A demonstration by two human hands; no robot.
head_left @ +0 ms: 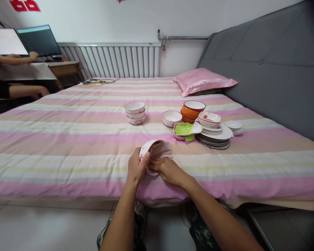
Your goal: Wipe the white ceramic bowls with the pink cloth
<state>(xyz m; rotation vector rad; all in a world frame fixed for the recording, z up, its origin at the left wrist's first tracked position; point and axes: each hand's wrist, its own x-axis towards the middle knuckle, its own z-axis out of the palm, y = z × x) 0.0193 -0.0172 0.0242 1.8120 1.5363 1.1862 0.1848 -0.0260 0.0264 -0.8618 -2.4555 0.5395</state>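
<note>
A white bowl with a red rim and red marks is tilted on its side just above the near edge of the bed. My left hand grips its left side, thumb over the rim. Inside the bowl, my right hand presses a pale pink cloth against the wall; its fingertips are partly hidden. Beyond them stands a stack of similar bowls. One more such bowl sits to the right of that stack.
Orange bowls, a green leaf-shaped dish, stacked plates and small white dishes stand on the striped bed. A pink pillow lies behind. At far left a person's arm rests by monitors.
</note>
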